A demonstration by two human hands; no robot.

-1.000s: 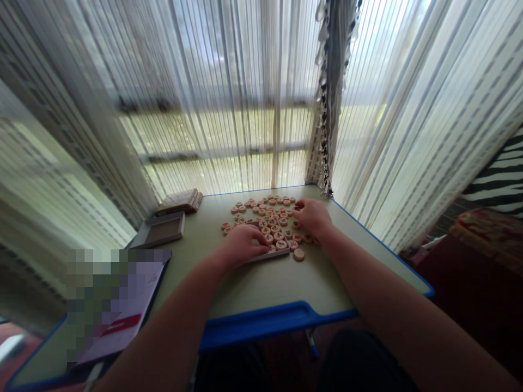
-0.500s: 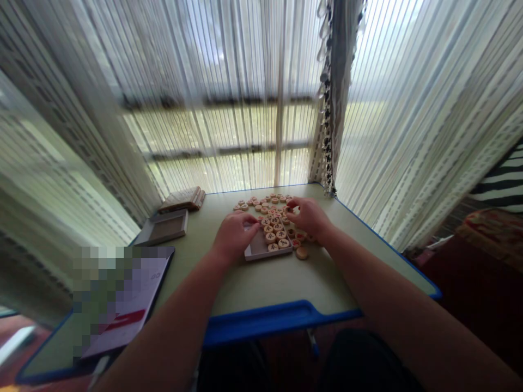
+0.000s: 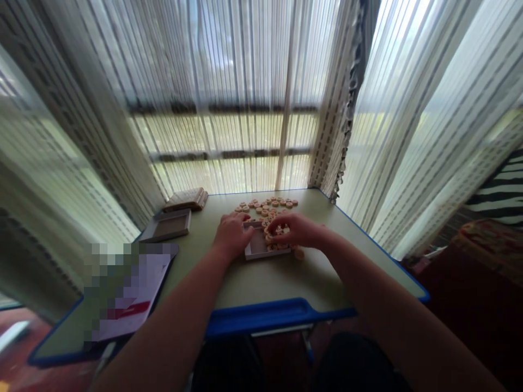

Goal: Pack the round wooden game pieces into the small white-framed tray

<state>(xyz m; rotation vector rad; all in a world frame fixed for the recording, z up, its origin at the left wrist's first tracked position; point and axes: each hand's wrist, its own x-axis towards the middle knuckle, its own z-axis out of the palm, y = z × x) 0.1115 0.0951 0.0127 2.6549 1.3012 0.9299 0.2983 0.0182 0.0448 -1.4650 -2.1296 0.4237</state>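
Note:
A shallow box [image 3: 267,253] lies on the table, with round wooden xiangqi pieces [image 3: 272,248] standing in rows in its right part. The left part of its floor is bare. My left hand [image 3: 232,235] grips the box's left wall, thumb on the inner side. Above the box, my right hand [image 3: 297,228] is bent down with its fingers pinched on a xiangqi piece [image 3: 268,238], mostly hidden by the fingers. My right hand also covers several pieces in the box. Loose xiangqi pieces [image 3: 265,209] are scattered behind it, and one single piece [image 3: 299,254] lies by its right corner.
At the back left are a second shallow box or lid [image 3: 166,227] and a book-like stack [image 3: 187,199]. A tablet [image 3: 141,294], partly pixelated, lies at the left. The table [image 3: 253,283] has a blue rim, and curtains [image 3: 229,98] hang behind it.
My right hand has moved left and toward me, from the loose pieces to over the box, carrying a piece. My left hand stays at the box's left side. The view has shifted slightly.

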